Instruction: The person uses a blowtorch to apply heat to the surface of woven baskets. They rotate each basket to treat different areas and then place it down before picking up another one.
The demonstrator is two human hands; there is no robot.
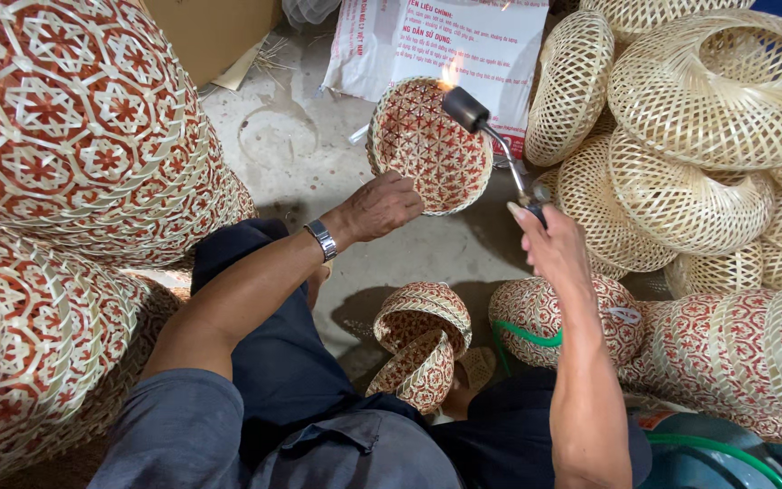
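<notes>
Red woven basket probably within left fingers

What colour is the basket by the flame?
Red and cream, woven in a star-like pattern; the basket shows best in the head view.

Red woven basket tilted; lit torch

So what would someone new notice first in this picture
The small flame at the torch tip in the right hand, licking the rim of the red-and-white woven basket held by the left hand. Then the pale baskets stacked at right.
</notes>
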